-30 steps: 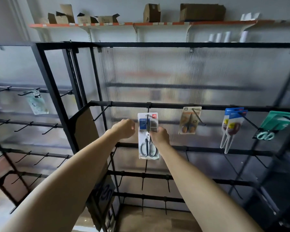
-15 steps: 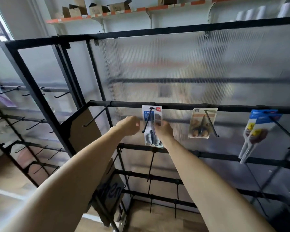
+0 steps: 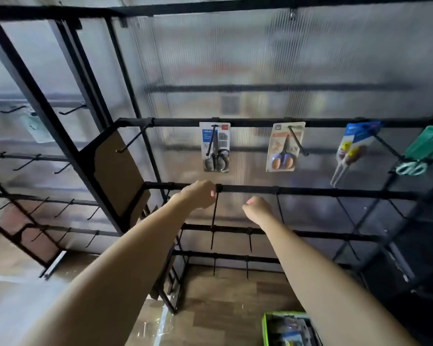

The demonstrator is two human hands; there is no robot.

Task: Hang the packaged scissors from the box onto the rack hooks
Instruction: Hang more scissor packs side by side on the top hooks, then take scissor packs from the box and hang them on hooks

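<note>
A white-and-blue pack of black-handled scissors point(image 3: 215, 147) hangs on a hook of the black rack's upper bar point(image 3: 255, 122). Neither hand touches it. My left hand point(image 3: 200, 196) hovers below the pack, by the second bar, its fingers loosely curled and holding nothing. My right hand point(image 3: 257, 208) is a little lower and to the right, also loosely curled with nothing in it. Further right on the same bar hang an orange-handled scissors pack point(image 3: 285, 147), a blue-and-yellow pack point(image 3: 353, 148) and a green pack point(image 3: 421, 153). The box point(image 3: 285, 329) with a green rim sits on the floor at the bottom edge.
Bare black hooks stick out from the lower bars point(image 3: 310, 191) and from a second rack point(image 3: 35, 158) on the left. A brown cardboard panel point(image 3: 118, 176) leans on the rack's left post. Ribbed translucent sheeting backs the rack. Wooden floor lies below.
Both hands have let go of the black-handled scissors pack, which now hangs alone on its hook. The hands have dropped below it and the view has tilted down.
</note>
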